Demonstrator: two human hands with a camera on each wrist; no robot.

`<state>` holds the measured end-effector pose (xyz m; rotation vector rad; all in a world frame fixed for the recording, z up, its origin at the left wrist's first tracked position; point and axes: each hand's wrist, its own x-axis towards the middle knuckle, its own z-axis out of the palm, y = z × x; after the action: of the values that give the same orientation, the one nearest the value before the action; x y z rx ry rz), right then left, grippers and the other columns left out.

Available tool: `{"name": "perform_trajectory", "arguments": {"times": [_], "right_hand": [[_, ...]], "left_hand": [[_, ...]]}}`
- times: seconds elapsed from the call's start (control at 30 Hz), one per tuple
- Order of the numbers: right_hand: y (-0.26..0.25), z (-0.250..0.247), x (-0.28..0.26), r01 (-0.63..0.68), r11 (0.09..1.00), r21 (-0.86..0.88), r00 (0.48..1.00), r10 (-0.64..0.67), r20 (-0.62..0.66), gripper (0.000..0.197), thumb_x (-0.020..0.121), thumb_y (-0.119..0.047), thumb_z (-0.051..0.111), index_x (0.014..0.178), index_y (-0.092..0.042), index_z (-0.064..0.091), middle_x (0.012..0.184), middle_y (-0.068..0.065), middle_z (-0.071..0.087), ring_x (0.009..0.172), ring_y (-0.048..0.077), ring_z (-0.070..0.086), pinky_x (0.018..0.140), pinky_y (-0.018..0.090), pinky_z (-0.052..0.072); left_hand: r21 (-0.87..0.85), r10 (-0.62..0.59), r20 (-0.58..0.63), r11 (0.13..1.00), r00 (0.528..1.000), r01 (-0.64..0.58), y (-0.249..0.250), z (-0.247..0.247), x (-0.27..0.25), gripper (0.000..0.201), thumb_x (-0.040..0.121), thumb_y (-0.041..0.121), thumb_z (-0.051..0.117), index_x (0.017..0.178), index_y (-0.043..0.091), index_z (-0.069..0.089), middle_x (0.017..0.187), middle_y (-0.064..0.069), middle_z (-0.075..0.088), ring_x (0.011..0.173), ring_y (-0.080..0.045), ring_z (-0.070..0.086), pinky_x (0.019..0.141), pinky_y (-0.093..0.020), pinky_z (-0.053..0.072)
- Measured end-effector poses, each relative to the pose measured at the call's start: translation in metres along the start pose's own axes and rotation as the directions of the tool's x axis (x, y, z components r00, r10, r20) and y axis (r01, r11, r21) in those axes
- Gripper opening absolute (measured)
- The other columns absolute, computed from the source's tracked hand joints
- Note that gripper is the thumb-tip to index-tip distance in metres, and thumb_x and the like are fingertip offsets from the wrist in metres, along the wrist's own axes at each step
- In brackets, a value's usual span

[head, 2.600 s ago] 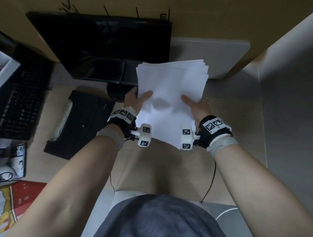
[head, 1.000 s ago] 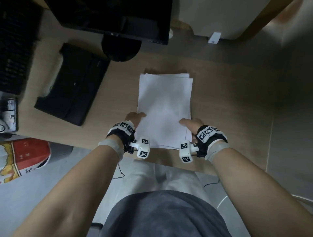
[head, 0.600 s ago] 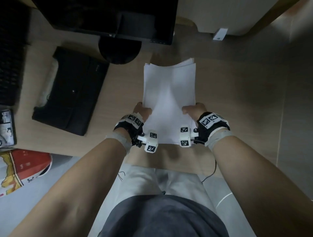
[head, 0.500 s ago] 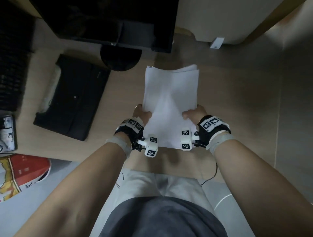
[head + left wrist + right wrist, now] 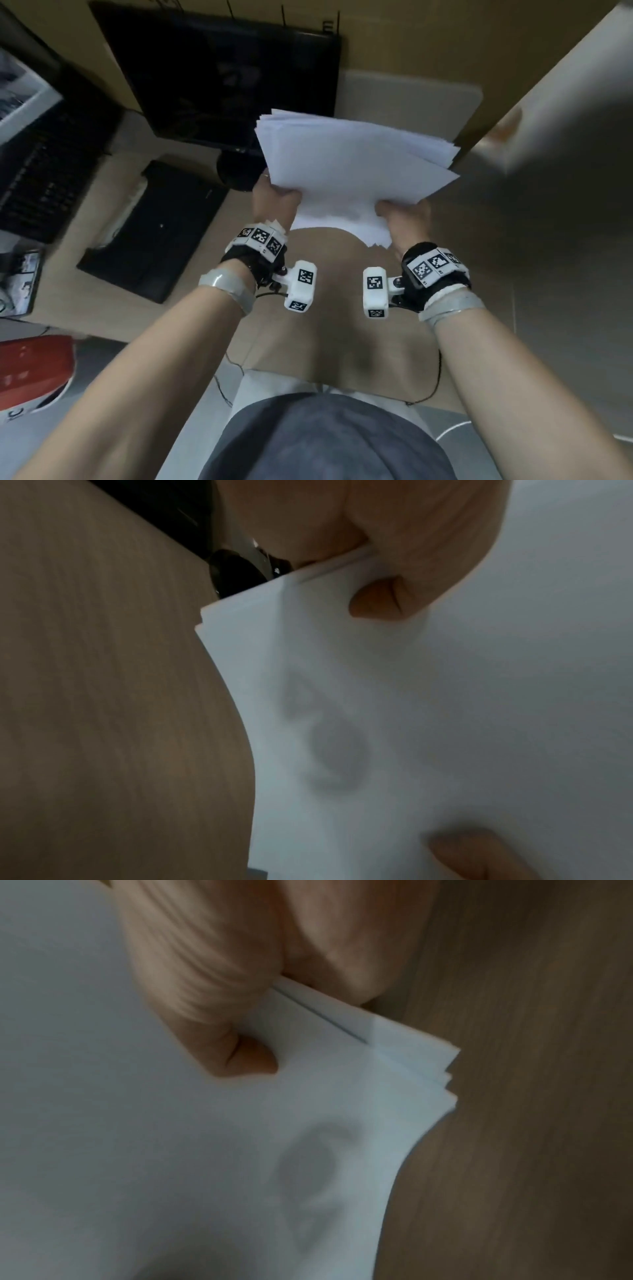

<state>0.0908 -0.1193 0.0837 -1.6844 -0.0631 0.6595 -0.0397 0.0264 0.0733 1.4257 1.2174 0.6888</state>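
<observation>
A loose stack of white paper sheets [image 5: 346, 171] is held up above the wooden desk [image 5: 325, 274], its far edges fanned out. My left hand [image 5: 274, 202] pinches the stack's near left side, thumb on top. My right hand [image 5: 404, 216] pinches its near right corner the same way. In the left wrist view the thumb [image 5: 394, 561] presses on the paper [image 5: 445, 723], with finger shadows showing through the sheets. The right wrist view shows the thumb [image 5: 212, 1001] on the paper [image 5: 171, 1150] and several offset sheet corners.
A dark monitor [image 5: 219, 72] stands at the back on a round base. A black flat device [image 5: 150, 229] lies left of the hands, a black keyboard [image 5: 44, 178] further left. A white board [image 5: 407, 102] leans at the back. A red-and-white bag [image 5: 34, 370] is at lower left.
The stack, lying flat on the desk a second ago, has been lifted clear of it by both hands and raised toward the monitor. Its sheets now fan out at the far edge.
</observation>
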Motion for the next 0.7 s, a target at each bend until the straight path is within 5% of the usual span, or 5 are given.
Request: {"name": "perform_trajectory", "arguments": {"times": [0.1, 0.23, 0.43, 0.6, 0.7], "right_hand": [[0.017, -0.009, 0.001, -0.029, 0.993, -0.114, 0.997, 0.038, 0.073, 0.027, 0.077, 0.009, 0.068, 0.098, -0.006, 0.059, 0.079, -0.005, 0.062, 0.064, -0.001, 0.059, 0.060, 0.017, 0.049], [0.026, -0.007, 0.008, -0.041, 0.974, -0.225, 0.992, 0.066, 0.104, 0.019, 0.074, 0.001, 0.070, 0.091, -0.005, 0.068, 0.082, 0.001, 0.068, 0.069, 0.011, 0.065, 0.056, 0.017, 0.049], [0.030, 0.005, 0.020, -0.127, 0.960, -0.249, 0.980, 0.160, 0.119, 0.013, 0.066, -0.008, 0.069, 0.078, -0.005, 0.064, 0.070, 0.002, 0.059, 0.063, 0.017, 0.055, 0.055, 0.022, 0.045], [0.013, 0.022, 0.019, -0.175, 0.974, -0.146, 0.982, 0.184, 0.047, 0.018, 0.071, 0.002, 0.065, 0.086, -0.007, 0.062, 0.069, -0.002, 0.061, 0.064, 0.020, 0.055, 0.055, 0.019, 0.044], [-0.005, 0.023, 0.018, -0.135, 0.990, -0.041, 0.990, 0.136, 0.025, 0.025, 0.069, 0.001, 0.067, 0.093, -0.003, 0.061, 0.081, 0.002, 0.067, 0.075, 0.021, 0.064, 0.070, 0.029, 0.053]], "left_hand": [[0.083, -0.150, 0.020, 0.986, 0.988, 0.148, -0.021, 0.000, 0.001, 0.032, 0.079, -0.009, 0.052, 0.110, -0.009, 0.050, 0.069, 0.012, 0.054, 0.067, -0.013, 0.053, 0.060, -0.016, 0.042], [0.339, -0.282, 0.030, 0.905, 0.959, 0.256, -0.032, -0.003, 0.002, 0.053, 0.072, 0.012, 0.062, 0.121, -0.002, 0.047, 0.113, -0.018, 0.059, 0.103, -0.037, 0.060, 0.089, -0.043, 0.053], [0.309, -0.332, 0.074, 0.904, 0.940, 0.295, -0.025, -0.003, 0.016, 0.021, 0.065, 0.008, 0.060, 0.073, 0.006, 0.041, 0.072, -0.007, 0.041, 0.061, -0.022, 0.041, 0.053, -0.028, 0.036], [0.095, -0.258, 0.059, 0.963, 0.964, 0.251, -0.014, 0.002, 0.028, 0.029, 0.075, 0.002, 0.057, 0.104, 0.000, 0.052, 0.089, -0.009, 0.055, 0.081, -0.023, 0.054, 0.071, -0.033, 0.047], [-0.013, -0.172, 0.015, 0.985, 0.985, 0.172, 0.002, 0.001, 0.030, 0.013, 0.083, 0.006, 0.061, 0.092, 0.008, 0.051, 0.081, -0.001, 0.052, 0.074, -0.015, 0.052, 0.066, -0.025, 0.045]]}}
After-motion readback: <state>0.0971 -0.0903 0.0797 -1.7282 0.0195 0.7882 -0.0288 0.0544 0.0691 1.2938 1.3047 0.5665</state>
